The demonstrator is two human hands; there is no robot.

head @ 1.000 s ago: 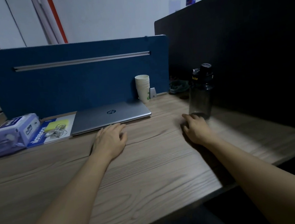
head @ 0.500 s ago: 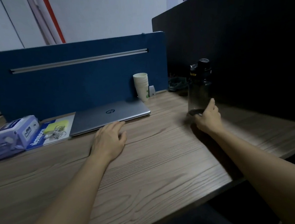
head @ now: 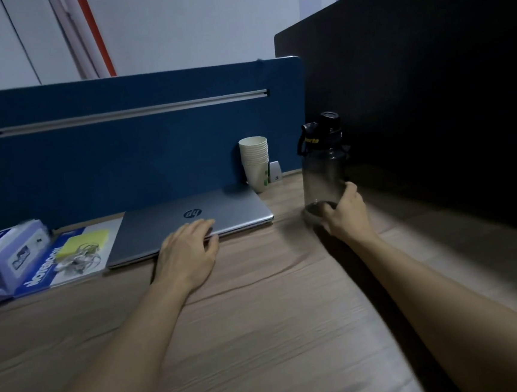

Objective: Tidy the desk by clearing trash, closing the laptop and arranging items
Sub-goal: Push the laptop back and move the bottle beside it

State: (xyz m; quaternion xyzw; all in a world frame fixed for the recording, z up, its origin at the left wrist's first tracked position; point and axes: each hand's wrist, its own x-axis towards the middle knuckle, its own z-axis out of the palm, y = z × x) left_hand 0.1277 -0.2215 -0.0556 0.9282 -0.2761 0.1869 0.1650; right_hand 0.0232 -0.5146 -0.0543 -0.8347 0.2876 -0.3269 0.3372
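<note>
Two hands are on the desk (head: 263, 336), and yours on the right is the one that matters. Your right hand (head: 345, 216) wraps the base of the bottle (head: 322, 174), thumb on the near-left side, fingers curled round the right, so it grips the bottle low. The bottle stands upright near the desk's back right, its long axis vertical, just right of the cups (head: 256, 163) at the back edge. Your left hand (head: 187, 253) lies flat and loose, fingers spread narrow, tips on the front edge of the shut laptop (head: 191, 223), holding nothing. The notebook (head: 69, 259) and tissue pack (head: 6, 255) sit towards the back left corner. Since the grip is far below the bottle's top, I judge it may tip if slid fast; keep it upright as you move it back.
</note>
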